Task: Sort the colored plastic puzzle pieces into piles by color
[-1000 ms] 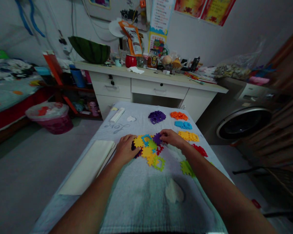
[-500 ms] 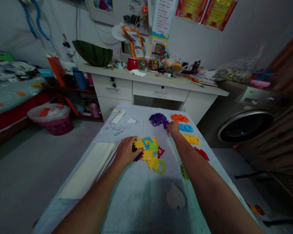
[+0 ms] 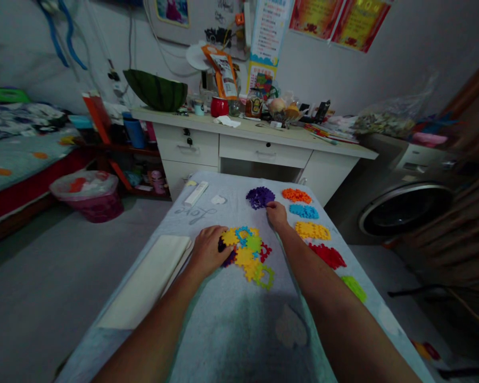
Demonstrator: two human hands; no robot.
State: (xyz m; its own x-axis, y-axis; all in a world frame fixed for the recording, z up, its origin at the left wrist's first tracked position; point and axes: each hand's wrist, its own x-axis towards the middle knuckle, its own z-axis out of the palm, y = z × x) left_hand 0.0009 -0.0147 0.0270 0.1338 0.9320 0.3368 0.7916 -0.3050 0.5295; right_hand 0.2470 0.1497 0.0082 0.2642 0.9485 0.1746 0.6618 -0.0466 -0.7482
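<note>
In the head view, the left hand (image 3: 208,249) lies flat and unclenched on the left edge of a joined cluster of interlocking plastic tiles (image 3: 248,253) in yellow, blue, green, red and purple, which sits mid-way along the towel-covered worktop (image 3: 231,330). The right hand (image 3: 277,214) reaches farther out, its fingertips at the near edge of the purple tile pile (image 3: 259,196); whether it pinches a piece cannot be told. Beside it, orange (image 3: 296,195), blue (image 3: 304,211), yellow (image 3: 312,230), red (image 3: 328,255) and green (image 3: 354,287) piles run along the right edge.
</note>
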